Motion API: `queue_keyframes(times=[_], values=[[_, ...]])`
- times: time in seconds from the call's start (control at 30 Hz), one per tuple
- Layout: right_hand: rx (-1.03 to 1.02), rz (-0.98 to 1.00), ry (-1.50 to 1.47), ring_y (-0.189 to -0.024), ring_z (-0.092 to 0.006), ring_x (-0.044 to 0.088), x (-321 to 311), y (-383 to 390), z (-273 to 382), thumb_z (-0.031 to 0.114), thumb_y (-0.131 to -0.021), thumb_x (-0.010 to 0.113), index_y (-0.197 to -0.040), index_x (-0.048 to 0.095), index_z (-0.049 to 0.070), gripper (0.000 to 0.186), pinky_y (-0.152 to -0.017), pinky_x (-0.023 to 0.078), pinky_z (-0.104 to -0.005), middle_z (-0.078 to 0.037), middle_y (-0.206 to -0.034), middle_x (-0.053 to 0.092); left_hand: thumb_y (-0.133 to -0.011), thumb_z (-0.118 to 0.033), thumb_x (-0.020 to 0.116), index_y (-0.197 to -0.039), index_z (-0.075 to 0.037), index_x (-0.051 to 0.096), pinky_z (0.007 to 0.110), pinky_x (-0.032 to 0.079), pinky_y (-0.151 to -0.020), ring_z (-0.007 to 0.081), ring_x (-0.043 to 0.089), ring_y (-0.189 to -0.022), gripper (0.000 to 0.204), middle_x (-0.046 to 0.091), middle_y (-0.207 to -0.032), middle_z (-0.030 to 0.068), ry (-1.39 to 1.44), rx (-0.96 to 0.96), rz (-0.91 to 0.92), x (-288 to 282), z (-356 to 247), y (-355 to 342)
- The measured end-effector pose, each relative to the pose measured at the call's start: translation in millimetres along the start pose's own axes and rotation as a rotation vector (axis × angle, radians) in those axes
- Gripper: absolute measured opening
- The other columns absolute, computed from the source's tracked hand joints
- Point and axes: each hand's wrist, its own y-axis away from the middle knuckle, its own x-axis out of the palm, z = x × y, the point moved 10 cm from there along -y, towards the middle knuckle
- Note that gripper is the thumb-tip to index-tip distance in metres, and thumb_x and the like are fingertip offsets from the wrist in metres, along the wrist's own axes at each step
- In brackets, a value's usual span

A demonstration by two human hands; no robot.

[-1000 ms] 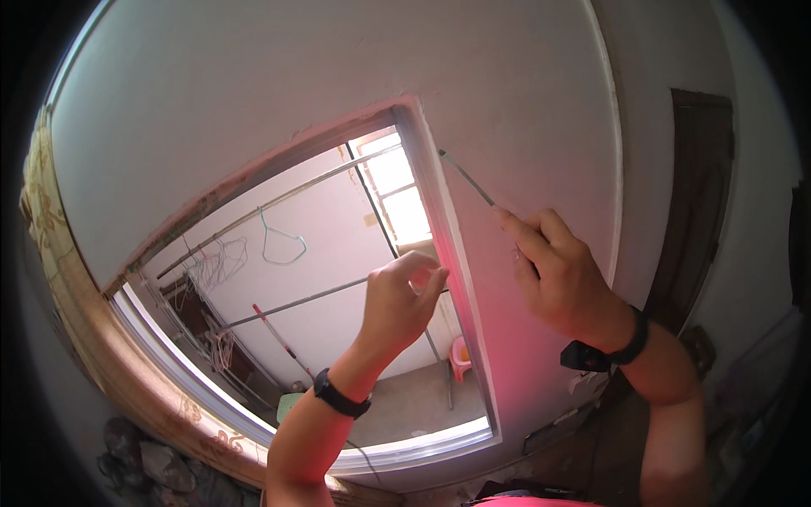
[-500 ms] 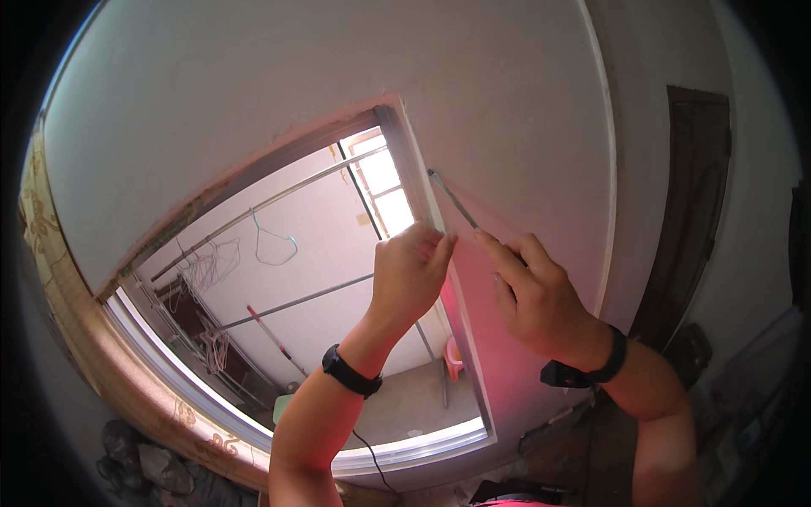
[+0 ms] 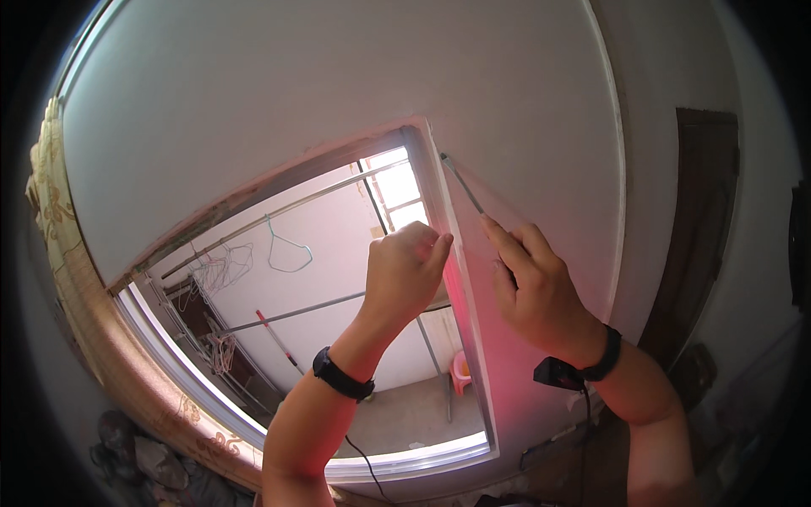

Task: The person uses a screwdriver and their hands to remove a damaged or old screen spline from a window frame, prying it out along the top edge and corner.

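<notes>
My right hand (image 3: 541, 283) is closed round a slim grey rod-shaped tool (image 3: 466, 188), its index finger stretched along it; the exact kind cannot be made out. The tool's dark tip meets the white wall (image 3: 541, 152) beside the window opening's right edge, or lies very close to it. My left hand (image 3: 407, 269) is closed in a pinch at the right side of the window frame (image 3: 441, 190). Whatever lies between its thumb and fingers is hidden. Both wrists wear black bands.
Through the opening, a rail (image 3: 291, 203) carries wire hangers (image 3: 289, 253); a pink stool (image 3: 460, 372) stands beyond. A patterned curtain (image 3: 61, 198) hangs at left. A brown door (image 3: 697, 203) is at right. Black cables (image 3: 585, 439) dangle near both forearms.
The view has shifted, so the window sits lower and slightly right. The tool's tip has moved up along the frame edge. Both hands keep their grips.
</notes>
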Motion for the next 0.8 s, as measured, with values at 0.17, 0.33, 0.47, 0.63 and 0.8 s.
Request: queue_keyframes(times=[0.17, 0.33, 0.47, 0.63, 0.8], values=[[-0.005, -0.033, -0.008, -0.085, -0.0332, 0.064, -2, -9, -4, -0.005, -0.085, 0.061, -0.139, 0.054, -0.002, 0.054, -0.074, 0.055, -0.0390, -0.019, -0.100, 0.056, -0.094, -0.022, 0.072, -0.089, 0.004, 0.072, 0.031, 0.055, -0.067, 0.0162, 0.070, -0.069, 0.027, 0.073, -0.074, 0.0133, -0.018, -0.005, 0.020, 1, 6, 6], [-0.028, -0.101, 0.008, -0.086, -0.0342, 0.066, -6, -11, -5, -0.005, -0.087, 0.059, -0.137, 0.057, 0.000, 0.051, -0.075, 0.056, -0.0394, -0.020, -0.101, 0.058, -0.090, -0.024, 0.073, -0.084, 0.000, 0.073, 0.033, 0.053, -0.062, 0.0213, 0.068, -0.063, 0.024, 0.069, -0.069, 0.0142, 0.056, -0.064, 0.022, -5, 26, 19], [-0.021, -0.081, -0.009, -0.081, -0.0302, 0.062, -3, 11, -11, -0.010, -0.086, 0.058, -0.138, 0.058, 0.002, 0.054, -0.072, 0.052, -0.0362, -0.017, -0.099, 0.059, -0.096, -0.024, 0.072, -0.092, 0.003, 0.070, 0.026, 0.050, -0.062, 0.0101, 0.063, -0.066, 0.027, 0.069, -0.072, 0.0063, 0.055, -0.149, 0.104, 0, 47, 33], [0.023, 0.036, -0.006, -0.078, -0.0300, 0.062, -1, 38, -13, -0.007, -0.085, 0.061, -0.133, 0.061, 0.001, 0.048, -0.070, 0.054, -0.0369, -0.016, -0.097, 0.056, -0.092, -0.019, 0.072, -0.087, 0.002, 0.072, 0.029, 0.049, -0.057, 0.0122, 0.063, -0.058, 0.021, 0.069, -0.066, 0.0102, 0.122, -0.176, 0.098, 0, 62, 50], [0.069, 0.183, -0.048, -0.076, -0.0289, 0.060, -19, 77, -21, -0.008, -0.085, 0.061, -0.130, 0.062, 0.000, 0.046, -0.068, 0.051, -0.0349, -0.014, -0.094, 0.056, -0.098, -0.014, 0.068, -0.090, -0.001, 0.069, 0.023, 0.052, -0.066, 0.0070, 0.063, -0.071, 0.016, 0.067, -0.078, 0.0011, -0.009, -0.208, 0.197, -45, 84, 81]])
